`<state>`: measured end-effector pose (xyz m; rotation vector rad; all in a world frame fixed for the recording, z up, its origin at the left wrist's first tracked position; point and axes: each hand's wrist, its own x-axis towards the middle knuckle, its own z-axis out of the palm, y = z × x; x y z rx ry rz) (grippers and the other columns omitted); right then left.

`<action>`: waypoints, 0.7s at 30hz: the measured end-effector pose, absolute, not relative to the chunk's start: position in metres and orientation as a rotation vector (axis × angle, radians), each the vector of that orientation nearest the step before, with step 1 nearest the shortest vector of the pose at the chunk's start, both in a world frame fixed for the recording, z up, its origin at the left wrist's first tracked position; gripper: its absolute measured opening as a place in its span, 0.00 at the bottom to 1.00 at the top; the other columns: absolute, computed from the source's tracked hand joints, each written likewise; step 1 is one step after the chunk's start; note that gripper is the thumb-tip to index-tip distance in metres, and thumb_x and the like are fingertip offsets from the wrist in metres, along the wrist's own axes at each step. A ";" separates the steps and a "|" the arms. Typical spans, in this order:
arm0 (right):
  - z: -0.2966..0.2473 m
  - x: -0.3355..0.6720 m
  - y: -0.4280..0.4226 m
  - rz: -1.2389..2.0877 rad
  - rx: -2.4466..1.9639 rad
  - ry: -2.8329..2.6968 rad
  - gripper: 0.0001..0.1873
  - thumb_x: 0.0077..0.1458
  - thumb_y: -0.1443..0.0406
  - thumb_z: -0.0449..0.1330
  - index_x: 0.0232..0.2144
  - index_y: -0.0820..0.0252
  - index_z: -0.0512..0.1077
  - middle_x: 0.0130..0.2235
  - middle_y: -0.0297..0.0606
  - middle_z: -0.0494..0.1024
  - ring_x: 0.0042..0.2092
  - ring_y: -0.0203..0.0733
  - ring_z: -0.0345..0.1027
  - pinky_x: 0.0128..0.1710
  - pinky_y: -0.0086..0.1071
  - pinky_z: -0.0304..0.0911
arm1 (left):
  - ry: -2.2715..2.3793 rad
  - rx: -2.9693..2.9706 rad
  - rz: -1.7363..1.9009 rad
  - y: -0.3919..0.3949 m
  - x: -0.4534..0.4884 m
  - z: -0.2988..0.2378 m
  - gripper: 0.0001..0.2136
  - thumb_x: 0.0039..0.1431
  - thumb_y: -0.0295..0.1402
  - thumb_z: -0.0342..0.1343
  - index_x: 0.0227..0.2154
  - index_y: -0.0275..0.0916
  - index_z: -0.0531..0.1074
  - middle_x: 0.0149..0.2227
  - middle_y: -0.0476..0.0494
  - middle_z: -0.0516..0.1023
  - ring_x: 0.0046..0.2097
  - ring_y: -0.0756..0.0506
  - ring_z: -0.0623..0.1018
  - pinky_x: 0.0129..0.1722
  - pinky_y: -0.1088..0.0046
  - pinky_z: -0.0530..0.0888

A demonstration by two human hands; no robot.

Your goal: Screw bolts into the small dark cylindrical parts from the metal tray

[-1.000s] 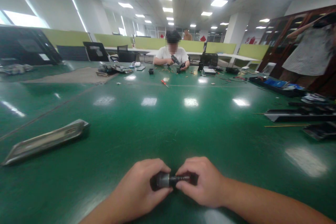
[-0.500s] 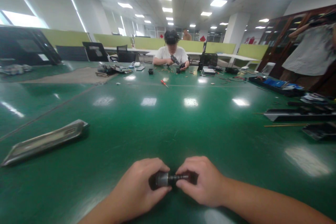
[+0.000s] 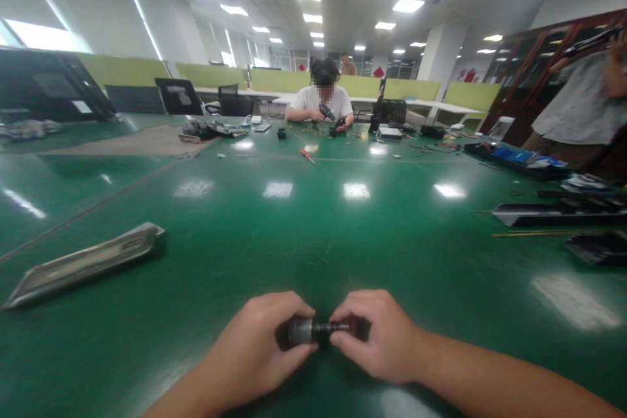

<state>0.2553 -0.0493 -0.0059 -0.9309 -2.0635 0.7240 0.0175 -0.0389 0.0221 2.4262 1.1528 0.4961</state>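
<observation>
Close to the table's near edge, both hands meet over a small cylindrical part with a stepped shaft (image 3: 300, 330). My left hand (image 3: 264, 346) curls round the wide grey metal end, thumb and fingers closed on it. From that end a thin dark shaft with ridges points right. The fingertips of my right hand (image 3: 375, 336) pinch this shaft near its tip. The palm sides of both hands are hidden, and the exact kind of part cannot be made out.
On the green table (image 3: 274, 248), a flat metal-edged panel (image 3: 85, 264) lies left. An orange screwdriver (image 3: 306, 156) lies farther off. Black trays (image 3: 558, 214) and thin rods (image 3: 531, 234) line the right. Across the table sits a person (image 3: 321, 101) holding a drill-like tool (image 3: 326, 112).
Both hands keep their hold on the part, with only a tiny shift. The seated person's head is lower, and the standing person at right has changed arm position.
</observation>
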 end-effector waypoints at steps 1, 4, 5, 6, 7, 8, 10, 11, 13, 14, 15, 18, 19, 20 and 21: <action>-0.006 0.255 -0.049 0.722 -0.934 -2.064 0.05 0.54 0.65 0.63 0.32 0.60 0.77 0.27 0.35 0.77 0.29 0.38 0.70 0.31 0.30 0.62 | 1.156 2.430 0.505 -0.039 0.017 0.022 0.07 0.55 0.33 0.60 0.38 0.43 0.75 0.34 0.49 0.80 0.37 0.47 0.78 0.37 0.72 0.70; -0.005 0.255 -0.049 0.716 -0.940 -2.077 0.05 0.54 0.64 0.63 0.33 0.60 0.77 0.27 0.35 0.77 0.29 0.39 0.71 0.31 0.30 0.63 | 1.160 2.433 0.519 -0.038 0.016 0.022 0.08 0.55 0.32 0.61 0.38 0.42 0.75 0.34 0.49 0.80 0.37 0.47 0.79 0.37 0.73 0.71; -0.005 0.256 -0.049 0.715 -0.940 -2.079 0.05 0.54 0.64 0.63 0.33 0.59 0.77 0.27 0.35 0.77 0.30 0.39 0.71 0.31 0.30 0.63 | 1.160 2.430 0.520 -0.038 0.016 0.021 0.08 0.55 0.32 0.61 0.38 0.42 0.75 0.34 0.49 0.80 0.37 0.47 0.79 0.37 0.73 0.70; -0.005 0.256 -0.049 0.715 -0.940 -2.077 0.05 0.54 0.64 0.63 0.33 0.59 0.77 0.27 0.35 0.77 0.30 0.39 0.71 0.31 0.30 0.63 | 1.157 2.427 0.522 -0.038 0.016 0.021 0.08 0.55 0.32 0.61 0.38 0.43 0.75 0.34 0.49 0.80 0.36 0.47 0.79 0.37 0.73 0.70; -0.005 0.256 -0.049 0.717 -0.937 -2.073 0.04 0.54 0.65 0.63 0.33 0.59 0.77 0.27 0.35 0.77 0.30 0.39 0.71 0.31 0.29 0.63 | 1.152 2.427 0.529 -0.037 0.015 0.020 0.08 0.55 0.33 0.61 0.39 0.43 0.75 0.34 0.49 0.80 0.36 0.47 0.79 0.37 0.73 0.70; -0.005 0.256 -0.049 0.719 -0.934 -2.066 0.04 0.54 0.65 0.63 0.33 0.59 0.77 0.27 0.35 0.77 0.30 0.39 0.71 0.31 0.29 0.63 | 1.147 2.427 0.537 -0.037 0.015 0.020 0.08 0.55 0.33 0.61 0.39 0.43 0.75 0.35 0.50 0.80 0.37 0.47 0.79 0.37 0.73 0.70; -0.005 0.256 -0.049 0.721 -0.930 -2.050 0.04 0.53 0.65 0.63 0.32 0.60 0.77 0.27 0.35 0.77 0.29 0.39 0.71 0.31 0.29 0.63 | 1.138 2.430 0.550 -0.036 0.014 0.019 0.08 0.55 0.32 0.61 0.39 0.43 0.74 0.35 0.50 0.80 0.37 0.48 0.78 0.37 0.73 0.70; -0.005 0.255 -0.049 0.724 -0.931 -2.045 0.04 0.53 0.66 0.64 0.32 0.60 0.77 0.27 0.35 0.77 0.29 0.38 0.71 0.31 0.29 0.63 | 1.138 2.431 0.548 -0.036 0.014 0.019 0.08 0.55 0.32 0.61 0.39 0.43 0.74 0.34 0.50 0.79 0.37 0.48 0.78 0.37 0.73 0.70; -0.005 0.255 -0.049 0.735 -0.934 -2.036 0.04 0.53 0.66 0.64 0.32 0.60 0.77 0.27 0.35 0.77 0.29 0.38 0.71 0.31 0.29 0.63 | 1.146 2.429 0.541 -0.036 0.013 0.019 0.08 0.55 0.32 0.61 0.38 0.43 0.74 0.34 0.50 0.79 0.37 0.48 0.78 0.37 0.73 0.70; -0.005 0.255 -0.049 0.741 -0.935 -2.032 0.04 0.53 0.66 0.64 0.32 0.60 0.77 0.27 0.35 0.77 0.29 0.38 0.71 0.31 0.29 0.63 | 1.148 2.428 0.538 -0.036 0.013 0.019 0.08 0.55 0.32 0.61 0.39 0.43 0.74 0.34 0.50 0.79 0.36 0.48 0.78 0.37 0.73 0.70; -0.005 0.255 -0.049 0.746 -0.934 -2.029 0.04 0.53 0.66 0.64 0.32 0.60 0.77 0.27 0.35 0.77 0.29 0.38 0.71 0.31 0.28 0.63 | 1.151 2.427 0.534 -0.036 0.013 0.019 0.08 0.55 0.33 0.61 0.39 0.43 0.74 0.34 0.50 0.79 0.36 0.48 0.78 0.37 0.73 0.70; -0.004 0.256 -0.049 0.753 -0.928 -2.023 0.04 0.52 0.67 0.64 0.32 0.61 0.77 0.27 0.35 0.77 0.29 0.38 0.70 0.31 0.28 0.63 | 1.153 2.425 0.535 -0.036 0.012 0.018 0.08 0.55 0.33 0.61 0.39 0.43 0.75 0.35 0.50 0.79 0.37 0.47 0.78 0.37 0.72 0.70; -0.004 0.256 -0.049 0.753 -0.928 -2.022 0.04 0.52 0.67 0.64 0.32 0.61 0.77 0.27 0.35 0.77 0.29 0.38 0.70 0.31 0.28 0.63 | 1.154 2.425 0.538 -0.036 0.012 0.018 0.08 0.55 0.33 0.61 0.39 0.43 0.75 0.35 0.50 0.79 0.37 0.47 0.78 0.37 0.72 0.70; -0.004 0.256 -0.049 0.752 -0.930 -2.019 0.04 0.52 0.67 0.64 0.32 0.61 0.78 0.27 0.35 0.77 0.29 0.38 0.70 0.31 0.28 0.63 | 1.155 2.425 0.545 -0.036 0.011 0.018 0.08 0.56 0.33 0.61 0.39 0.43 0.75 0.35 0.50 0.79 0.37 0.47 0.78 0.38 0.72 0.71; -0.004 0.256 -0.049 0.751 -0.934 -2.016 0.04 0.52 0.67 0.64 0.32 0.61 0.78 0.27 0.35 0.77 0.29 0.38 0.70 0.31 0.28 0.63 | 1.155 2.427 0.553 -0.035 0.011 0.017 0.08 0.55 0.33 0.61 0.39 0.43 0.75 0.35 0.50 0.79 0.37 0.47 0.78 0.38 0.72 0.71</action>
